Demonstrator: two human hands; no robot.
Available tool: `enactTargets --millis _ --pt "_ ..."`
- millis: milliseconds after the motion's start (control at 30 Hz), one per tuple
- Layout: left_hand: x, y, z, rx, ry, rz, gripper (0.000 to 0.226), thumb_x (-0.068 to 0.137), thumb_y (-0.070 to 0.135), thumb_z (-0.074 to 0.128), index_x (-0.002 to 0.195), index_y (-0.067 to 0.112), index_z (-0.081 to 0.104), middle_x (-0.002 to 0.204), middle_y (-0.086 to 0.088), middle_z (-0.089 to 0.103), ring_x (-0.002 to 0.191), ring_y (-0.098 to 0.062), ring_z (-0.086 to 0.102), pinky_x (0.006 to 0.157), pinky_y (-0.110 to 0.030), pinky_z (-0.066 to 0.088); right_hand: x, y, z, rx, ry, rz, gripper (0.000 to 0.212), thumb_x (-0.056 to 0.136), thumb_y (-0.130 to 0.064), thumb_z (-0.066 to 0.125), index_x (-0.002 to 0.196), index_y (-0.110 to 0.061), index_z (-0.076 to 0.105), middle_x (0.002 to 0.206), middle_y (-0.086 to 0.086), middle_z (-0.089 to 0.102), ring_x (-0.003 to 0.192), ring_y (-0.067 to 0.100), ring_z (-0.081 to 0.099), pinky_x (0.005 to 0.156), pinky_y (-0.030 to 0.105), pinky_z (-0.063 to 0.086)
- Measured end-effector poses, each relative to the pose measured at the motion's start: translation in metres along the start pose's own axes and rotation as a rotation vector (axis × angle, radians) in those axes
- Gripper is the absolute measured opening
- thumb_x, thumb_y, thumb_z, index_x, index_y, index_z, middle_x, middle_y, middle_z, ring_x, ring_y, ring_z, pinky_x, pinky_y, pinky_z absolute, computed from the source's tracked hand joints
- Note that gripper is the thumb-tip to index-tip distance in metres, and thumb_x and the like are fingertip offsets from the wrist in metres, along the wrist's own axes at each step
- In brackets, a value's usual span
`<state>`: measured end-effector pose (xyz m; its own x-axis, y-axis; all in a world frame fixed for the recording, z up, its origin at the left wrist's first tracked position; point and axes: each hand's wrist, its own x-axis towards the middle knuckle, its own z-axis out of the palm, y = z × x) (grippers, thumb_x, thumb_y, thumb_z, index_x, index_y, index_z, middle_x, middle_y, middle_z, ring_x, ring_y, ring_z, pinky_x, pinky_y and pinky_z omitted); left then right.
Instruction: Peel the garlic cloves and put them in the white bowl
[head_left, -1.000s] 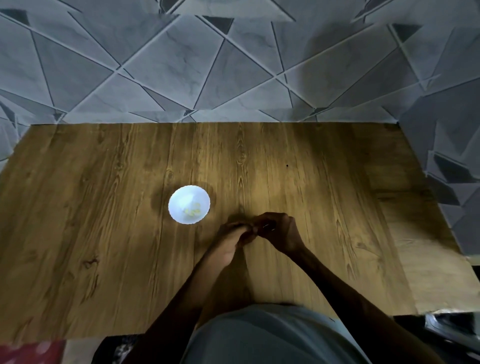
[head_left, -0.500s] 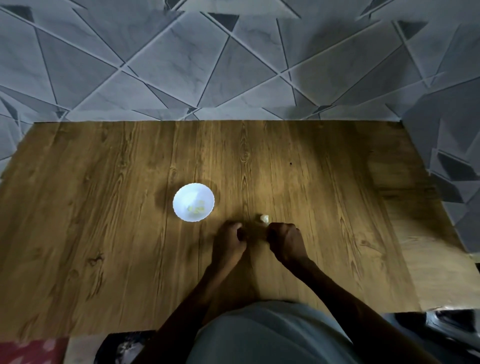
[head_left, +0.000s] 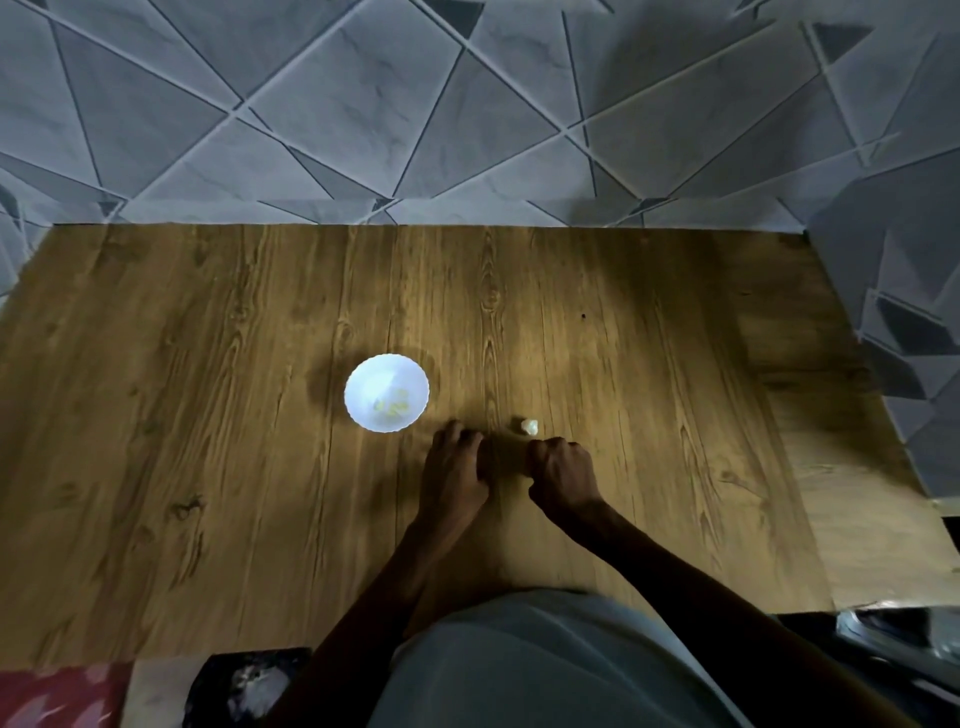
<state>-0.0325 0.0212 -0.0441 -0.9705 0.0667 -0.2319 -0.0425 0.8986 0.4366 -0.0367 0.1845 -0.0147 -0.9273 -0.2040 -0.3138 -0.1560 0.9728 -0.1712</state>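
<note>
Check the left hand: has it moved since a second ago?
Yes. The left hand has parted from the right hand and shifted left, its fingertips now closer to the white bowl, which stays put on the table.

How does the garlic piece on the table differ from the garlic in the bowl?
The table piece looks white; the bowl pieces look yellowish. The table piece lies alone on the table, just beyond the right hand; the bowl pieces sit several together in the white bowl. Both are small, pale bits.
</note>
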Motion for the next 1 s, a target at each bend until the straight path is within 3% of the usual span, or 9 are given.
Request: enactTargets --millis 167,233,300,367,500,633,767,900,1000 --pt "0.000 0.000 0.003 -0.012 -0.019 -0.022 0.057 0.089 0.016 0.059 0.144 0.017 0.043 0.157 -0.004 0.027 0.145 -0.024 0.021 0.116 -0.035 0.025 0.010 0.001 -0.006 0.016 0.013 0.039 0.028 0.094 -0.011 0.056 0.122 -0.007 0.057 0.117 0.008 0.064 0.099 0.021 0.063 0.080 0.028 0.049" --pt "0.002 0.001 0.001 -0.077 -0.011 -0.010 0.051 0.089 0.014 0.060 0.138 0.016 0.050 0.151 -0.005 0.039 0.141 -0.022 0.030 0.113 -0.032 0.029 0.012 0.010 -0.008 0.120 0.014 0.072 0.027 0.094 -0.016 0.061 0.118 -0.006 0.060 0.113 0.008 0.066 0.096 0.020 0.065 0.078 0.028 0.052" --pt "0.004 0.005 -0.004 -0.280 -0.034 -0.013 0.035 0.085 0.010 0.064 0.120 0.014 0.065 0.125 -0.003 0.063 0.121 -0.018 0.054 0.097 -0.019 0.040 0.012 0.020 -0.011 0.314 -0.003 0.089 0.017 0.089 -0.015 0.069 0.104 -0.006 0.069 0.095 0.005 0.071 0.081 0.016 0.069 0.073 0.029 0.058" --pt "0.004 0.011 -0.009 -0.544 -0.118 -0.088 0.017 0.086 0.007 0.067 0.101 0.012 0.071 0.098 -0.001 0.070 0.092 -0.012 0.064 0.073 -0.008 0.044 0.005 0.024 -0.019 0.585 0.030 0.020 0.003 0.086 -0.005 0.071 0.088 -0.004 0.073 0.078 0.004 0.072 0.067 0.013 0.070 0.065 0.034 0.061" --pt "0.003 0.019 -0.010 -0.960 -0.264 -0.291 0.015 0.089 -0.010 0.057 0.092 0.002 0.066 0.080 -0.011 0.065 0.061 -0.007 0.064 0.055 -0.016 0.051 -0.007 0.015 -0.030 0.886 0.144 0.012 0.007 0.087 0.001 0.068 0.083 -0.003 0.073 0.072 0.003 0.073 0.062 0.013 0.072 0.060 0.031 0.061" --pt "0.002 0.027 -0.014 -1.065 -0.249 -0.350 0.017 0.087 -0.007 0.063 0.084 0.009 0.064 0.078 -0.006 0.066 0.061 -0.006 0.067 0.057 -0.019 0.055 -0.006 0.013 -0.031 0.849 0.185 -0.030 0.009 0.085 0.002 0.071 0.082 -0.006 0.074 0.070 -0.003 0.071 0.061 0.009 0.071 0.059 0.029 0.060" --pt "0.001 0.025 -0.013 -1.100 -0.200 -0.362 0.017 0.085 -0.004 0.068 0.101 0.002 0.067 0.100 -0.019 0.070 0.091 -0.026 0.070 0.079 -0.038 0.060 -0.005 0.012 -0.031 0.710 0.224 -0.106 0.012 0.084 -0.002 0.072 0.081 -0.013 0.075 0.072 -0.009 0.069 0.062 0.002 0.068 0.061 0.018 0.056" --pt "-0.004 0.023 -0.018 -1.123 -0.202 -0.362 0.013 0.087 -0.001 0.067 0.098 0.004 0.070 0.097 -0.018 0.073 0.088 -0.026 0.072 0.081 -0.038 0.060 -0.004 0.012 -0.031 0.642 0.227 -0.146 0.010 0.083 -0.002 0.074 0.080 -0.012 0.075 0.076 -0.004 0.072 0.065 0.003 0.068 0.064 0.021 0.058" --pt "-0.006 0.018 -0.023 -1.136 -0.218 -0.263 0.014 0.087 -0.001 0.066 0.098 0.000 0.072 0.095 -0.017 0.074 0.092 -0.028 0.072 0.088 -0.043 0.057 -0.007 0.011 -0.035 0.796 0.207 -0.085 0.010 0.084 -0.001 0.073 0.093 -0.005 0.073 0.078 0.002 0.074 0.064 0.007 0.071 0.060 0.027 0.060"
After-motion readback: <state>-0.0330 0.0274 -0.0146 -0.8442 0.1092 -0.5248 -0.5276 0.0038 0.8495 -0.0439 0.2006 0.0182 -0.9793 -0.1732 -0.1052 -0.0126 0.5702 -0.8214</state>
